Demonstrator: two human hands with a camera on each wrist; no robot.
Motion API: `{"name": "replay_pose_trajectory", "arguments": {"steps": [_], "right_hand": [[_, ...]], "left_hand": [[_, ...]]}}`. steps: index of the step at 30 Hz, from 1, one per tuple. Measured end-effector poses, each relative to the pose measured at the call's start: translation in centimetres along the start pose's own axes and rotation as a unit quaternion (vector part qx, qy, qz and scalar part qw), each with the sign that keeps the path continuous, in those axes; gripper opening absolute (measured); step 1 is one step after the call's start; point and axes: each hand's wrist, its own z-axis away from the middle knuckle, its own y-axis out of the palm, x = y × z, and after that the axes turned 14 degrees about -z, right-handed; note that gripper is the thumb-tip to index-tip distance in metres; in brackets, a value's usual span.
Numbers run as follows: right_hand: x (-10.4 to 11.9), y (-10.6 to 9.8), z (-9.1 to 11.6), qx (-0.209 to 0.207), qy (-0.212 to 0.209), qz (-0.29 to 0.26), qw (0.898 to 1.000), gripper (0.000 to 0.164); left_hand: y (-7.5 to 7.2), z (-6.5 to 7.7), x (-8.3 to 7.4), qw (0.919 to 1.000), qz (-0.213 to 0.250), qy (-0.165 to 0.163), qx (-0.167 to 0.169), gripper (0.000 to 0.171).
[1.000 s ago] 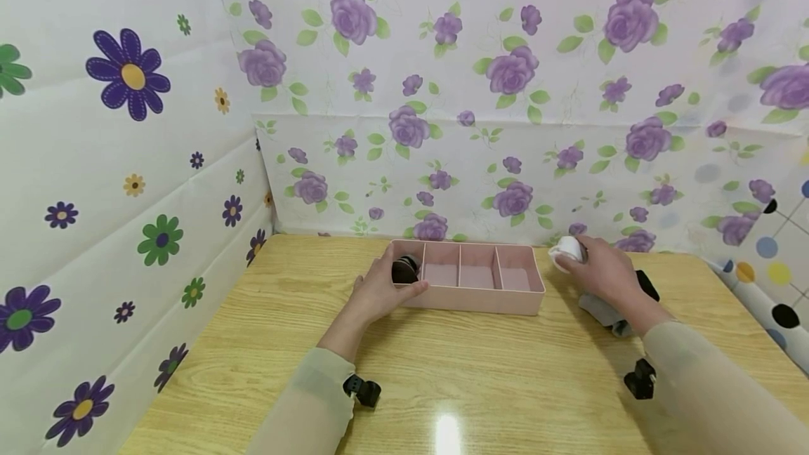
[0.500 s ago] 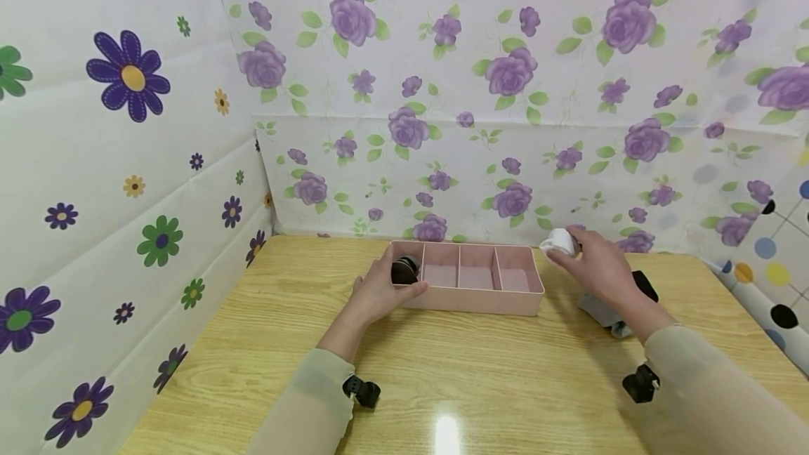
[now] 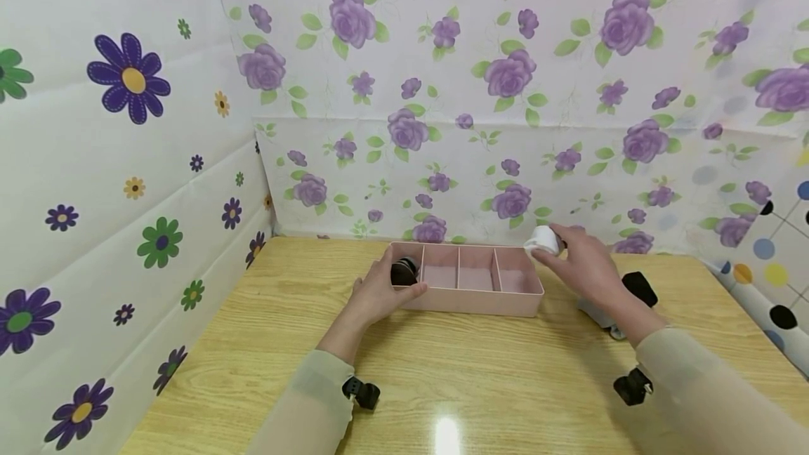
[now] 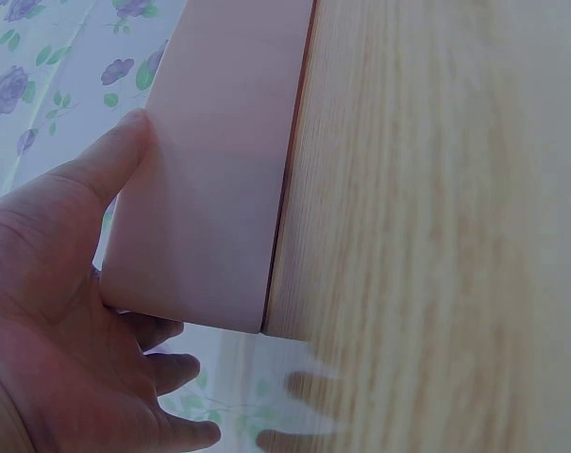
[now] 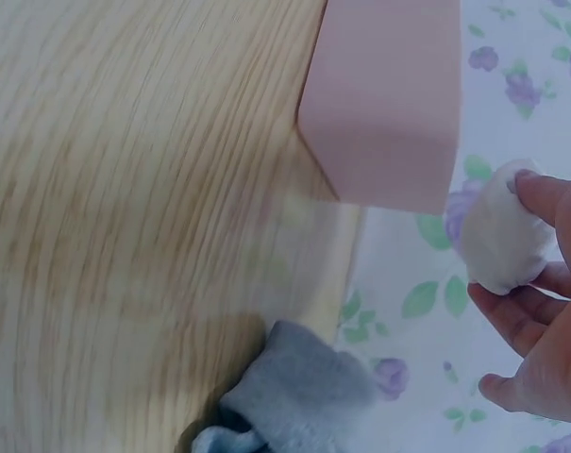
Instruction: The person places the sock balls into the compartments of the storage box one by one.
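Note:
My right hand (image 3: 589, 267) pinches a rolled-up white sock (image 3: 542, 241) between thumb and fingers, up above the right end of a pink divided box (image 3: 474, 302). In the right wrist view the balled white sock (image 5: 505, 231) shows beside the box's end wall (image 5: 389, 142). My left hand (image 3: 377, 289) grips the box's left end, thumb along the front wall and fingers round the end. A dark rolled sock (image 3: 404, 272) with pale stripes sits in the leftmost compartment, partly hidden by that hand. The other three compartments show bare floors.
Beneath my right forearm lie a grey sock (image 5: 304, 392) and a black cloth piece (image 3: 640, 289) on the wooden table (image 3: 480, 371). A flowered cloth wall (image 3: 468, 181) stands right behind the box, and another (image 3: 208, 230) runs along the left.
My right hand has moved left and slightly up with the white sock, from right of the box to over its right end. The left hand and box have stayed put.

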Motion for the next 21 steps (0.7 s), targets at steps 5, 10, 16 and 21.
{"name": "replay_pose_trajectory", "arguments": {"steps": [5,10,16,21], "right_hand": [[0.8,0.5,-0.2,-0.002,-0.016,-0.003,1.000,0.077],[1.6,1.2,-0.4,-0.001,-0.032,-0.021,0.999,0.070],[2.9,2.1,-0.6,0.003,-0.027,-0.031,0.999,0.072],[4.0,2.9,-0.9,0.010,-0.017,-0.037,0.999,0.071]], "left_hand": [[-0.4,0.3,-0.4,1.0000,-0.004,-0.003,0.004,0.119],[-0.9,0.7,-1.0,0.9999,-0.009,-0.008,0.006,0.113],[-0.9,0.6,-0.9,0.9999,-0.012,-0.009,0.004,0.112],[-0.8,0.6,-0.8,0.9999,-0.010,-0.010,0.007,0.113]]}}
